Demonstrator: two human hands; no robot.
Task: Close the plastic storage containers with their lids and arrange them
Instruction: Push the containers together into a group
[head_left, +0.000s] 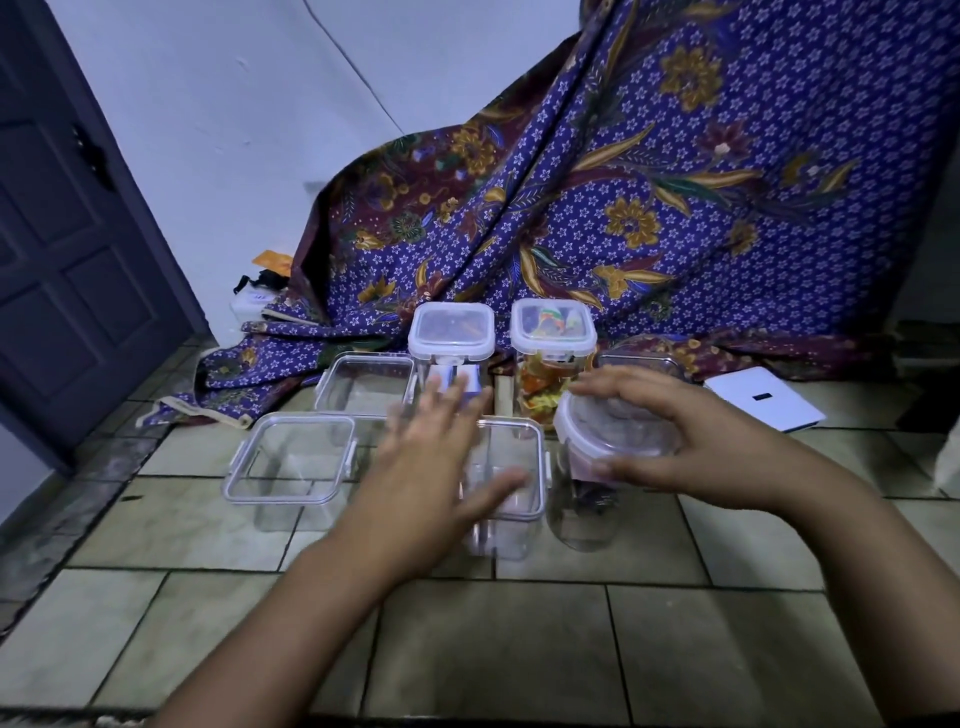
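Your right hand (691, 441) grips the round lid (613, 428) on top of the jar (584, 519). Its fingers (623, 385) curl over the lid's far rim, and the thumb presses on the near edge. The jar stands on the floor (519, 649), at the right of the front row. Your left hand (431, 457) is blurred, its fingers straight and spread above the open tub (519, 525) just beside the jar. Whether it touches the tub, you cannot tell.

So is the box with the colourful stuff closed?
Closed: a clear lid with a white rim sits flat on top of the colourful container.
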